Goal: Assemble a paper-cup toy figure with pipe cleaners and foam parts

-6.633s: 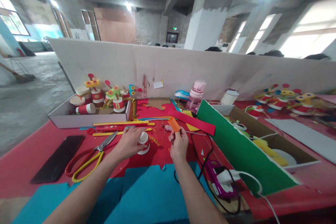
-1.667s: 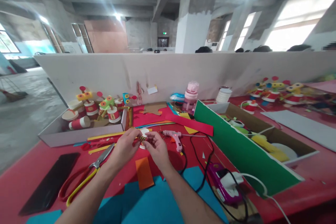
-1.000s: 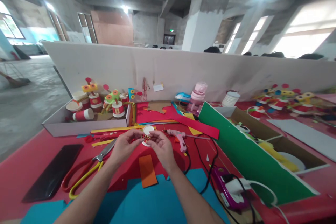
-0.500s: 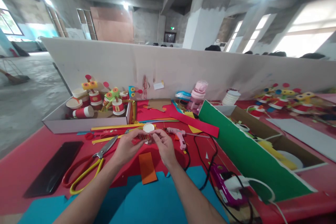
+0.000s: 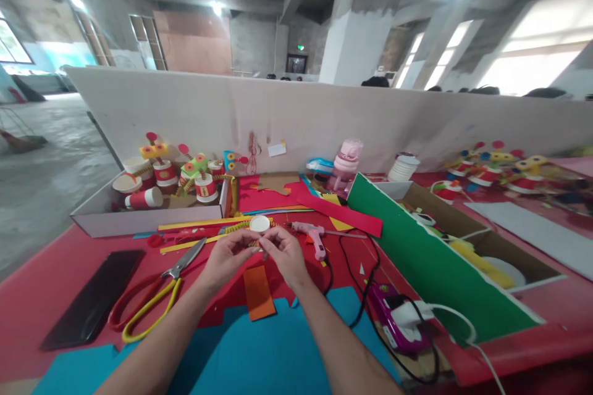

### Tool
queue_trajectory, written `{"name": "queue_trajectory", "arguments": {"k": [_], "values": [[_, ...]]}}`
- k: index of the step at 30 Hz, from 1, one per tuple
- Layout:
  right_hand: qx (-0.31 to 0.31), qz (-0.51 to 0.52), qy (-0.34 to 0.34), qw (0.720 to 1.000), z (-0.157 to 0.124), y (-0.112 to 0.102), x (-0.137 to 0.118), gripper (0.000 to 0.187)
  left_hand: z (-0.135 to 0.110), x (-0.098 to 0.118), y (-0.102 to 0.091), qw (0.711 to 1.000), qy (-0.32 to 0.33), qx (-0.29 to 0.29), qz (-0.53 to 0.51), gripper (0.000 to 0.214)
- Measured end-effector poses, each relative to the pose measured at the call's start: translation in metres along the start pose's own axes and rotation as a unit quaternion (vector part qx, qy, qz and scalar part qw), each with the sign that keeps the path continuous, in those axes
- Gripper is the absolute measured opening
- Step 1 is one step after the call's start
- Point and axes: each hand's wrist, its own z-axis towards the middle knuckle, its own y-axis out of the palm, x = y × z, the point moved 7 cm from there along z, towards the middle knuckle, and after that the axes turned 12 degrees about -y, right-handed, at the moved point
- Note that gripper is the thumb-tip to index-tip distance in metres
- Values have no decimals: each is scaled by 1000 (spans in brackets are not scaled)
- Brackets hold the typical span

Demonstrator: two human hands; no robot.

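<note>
My left hand and my right hand meet at the middle of the red table, thumbs and forefingers pinched together. Whatever is between the fingertips is too small to make out. Just behind them stands a paper cup, its white round end facing up and its lower part hidden by my fingers. Folded yellow-green paper springs stick out at its side. An orange paper piece lies below my hands on the table. To the right of my right hand rests a pink glue gun.
Large scissors and a black phone lie left. A box of cup figures stands behind them. At right are a green-sided box, a purple power strip and loose cables. Blue paper covers the near edge.
My hands have drawn closer together, and the fingertips now meet in front of the cup. The whole view has shifted slightly.
</note>
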Motion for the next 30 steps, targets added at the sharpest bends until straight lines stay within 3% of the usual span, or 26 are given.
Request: {"name": "queue_trajectory", "arguments": {"k": [3,6,7,9,12,16,20,22,24,27,30], "values": [[-13,-16,-1,1000,6,-7,-3,20,-1,1,-1,1000,-11,10,-16,25],[48,-142,-32,988,15,-50,-14,25,-2,2,-6,998,-22,46,-39,27],[78,-231,-42,969,16,-70,-19,26,-2,2,-8,997,-23,57,-42,27],[120,-420,-21,899,14,-109,-26,25,-2,3,-11,996,-21,69,-49,28],[53,-570,109,813,7,-143,-12,18,-1,2,-15,995,-18,78,-59,29],[-34,-610,232,757,-4,-148,9,31,1,-4,-22,994,-17,89,-68,30],[-44,-625,261,735,-6,-139,16,34,4,-8,-24,994,-15,81,-75,30],[-23,-625,248,740,-5,-138,17,31,4,-9,-25,994,-16,82,-74,29],[12,-607,218,764,-3,-139,17,27,5,-9,-26,993,-14,86,-74,29],[93,-490,150,854,0,-142,16,23,6,-9,-29,992,-5,90,-85,29],[169,-255,110,946,3,-139,19,32,9,-12,-31,990,-6,87,-108,31]]}}
